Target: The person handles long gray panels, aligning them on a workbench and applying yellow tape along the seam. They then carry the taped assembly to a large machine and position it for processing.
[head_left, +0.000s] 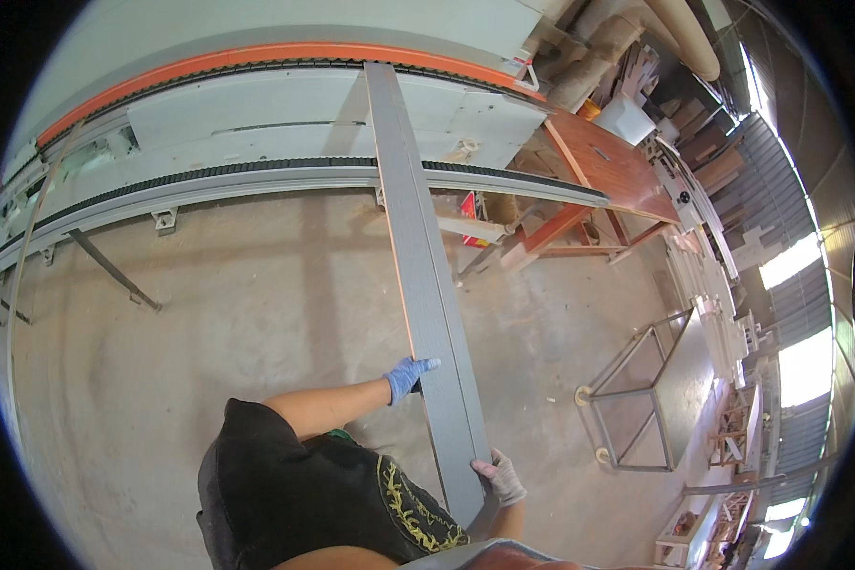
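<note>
A long grey board (416, 228) with a groove along its length stretches from my body to the machine at the far side. Its far end lies across the machine's two rails. My left hand (408, 377), in a blue glove, grips the board's left edge with the thumb on top; its other fingers are partly hidden below. Closer to me, my right hand (502, 477), in a pale glove with pinkish fingertips, is closed on the right edge near the board's near end. The fingers of that hand under the board cannot be seen.
A long machine with black toothed tracks (256, 169) and an orange strip (209, 57) spans the far side. Right of it stands a reddish-brown table (617, 166). A metal-framed wheeled table (679, 380) stands at the right. A slanted metal leg (114, 271) reaches the floor at left.
</note>
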`<state>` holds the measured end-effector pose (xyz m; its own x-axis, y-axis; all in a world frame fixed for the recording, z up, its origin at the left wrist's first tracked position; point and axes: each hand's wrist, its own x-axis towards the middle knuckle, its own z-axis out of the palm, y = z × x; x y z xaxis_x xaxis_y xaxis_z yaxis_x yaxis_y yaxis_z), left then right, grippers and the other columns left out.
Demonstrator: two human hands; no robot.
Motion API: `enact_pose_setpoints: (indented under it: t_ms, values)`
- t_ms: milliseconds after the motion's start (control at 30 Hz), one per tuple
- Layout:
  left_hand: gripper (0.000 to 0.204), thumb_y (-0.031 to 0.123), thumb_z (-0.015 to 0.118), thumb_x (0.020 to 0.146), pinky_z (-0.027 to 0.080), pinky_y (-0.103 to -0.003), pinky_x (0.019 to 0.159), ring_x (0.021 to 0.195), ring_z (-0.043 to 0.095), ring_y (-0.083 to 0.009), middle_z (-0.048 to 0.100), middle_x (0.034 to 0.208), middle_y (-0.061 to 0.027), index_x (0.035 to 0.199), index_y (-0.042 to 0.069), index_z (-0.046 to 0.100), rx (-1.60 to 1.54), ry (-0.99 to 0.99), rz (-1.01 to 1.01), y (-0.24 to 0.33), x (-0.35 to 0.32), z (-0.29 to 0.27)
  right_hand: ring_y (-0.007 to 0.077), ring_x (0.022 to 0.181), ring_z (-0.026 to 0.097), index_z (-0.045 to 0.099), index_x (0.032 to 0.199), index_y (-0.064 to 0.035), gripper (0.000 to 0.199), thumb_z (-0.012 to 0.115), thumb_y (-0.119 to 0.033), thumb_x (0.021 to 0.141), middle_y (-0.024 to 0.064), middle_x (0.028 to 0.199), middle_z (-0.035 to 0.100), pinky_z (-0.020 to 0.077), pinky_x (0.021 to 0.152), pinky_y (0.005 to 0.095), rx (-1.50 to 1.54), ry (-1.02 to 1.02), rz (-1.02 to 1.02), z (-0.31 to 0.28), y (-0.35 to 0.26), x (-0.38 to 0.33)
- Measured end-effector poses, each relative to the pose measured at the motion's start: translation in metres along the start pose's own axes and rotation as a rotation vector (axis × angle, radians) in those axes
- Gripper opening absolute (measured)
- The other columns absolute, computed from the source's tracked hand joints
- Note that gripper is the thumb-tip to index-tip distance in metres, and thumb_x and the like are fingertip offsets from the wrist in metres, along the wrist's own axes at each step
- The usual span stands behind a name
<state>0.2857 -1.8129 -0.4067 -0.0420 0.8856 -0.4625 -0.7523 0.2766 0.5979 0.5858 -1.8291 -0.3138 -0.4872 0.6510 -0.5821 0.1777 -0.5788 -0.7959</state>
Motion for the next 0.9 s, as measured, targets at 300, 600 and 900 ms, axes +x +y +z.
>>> enact_pose_setpoints:
  t_ms: [300,600,900]
  values:
    - [0.052,0.035,0.071,0.077,0.053,-0.038,0.08,0.093,0.063,-0.0225,0.063,0.106,-0.0082,0.117,0.007,0.054,0.052,0.051,0.015,-0.005,0.05,0.05,0.0189,0.09,0.059,0.044,0.12,0.0104,0.061,0.074,-0.006,0.069,0.0113,0.101,0.06,0.0482,0.081,0.03,0.02,0.073,-0.015,-0.042,-0.041,0.013]
    - [0.058,0.037,0.071,0.077,0.053,-0.038,0.08,0.096,0.063,-0.0237,0.061,0.11,-0.0117,0.12,0.004,0.052,0.07,0.022,0.056,-0.012,0.099,0.091,0.0191,0.092,0.058,0.047,0.118,0.0085,0.058,0.075,-0.008,0.071,0.0116,0.103,0.06,0.0475,0.083,0.0308,-0.006,-0.07,-0.02,-0.12,-0.053,0.052]
    - [0.057,0.04,0.069,0.079,0.051,-0.037,0.083,0.098,0.061,-0.0225,0.061,0.112,-0.0098,0.121,0.005,0.052,0.097,-0.044,-0.008,-0.016,0.145,0.133,0.0188,0.091,0.06,0.05,0.115,0.0072,0.053,0.075,-0.01,0.071,0.0105,0.102,0.062,0.0478,0.083,0.0311,-0.001,-0.103,-0.072,-0.168,-0.089,0.095]
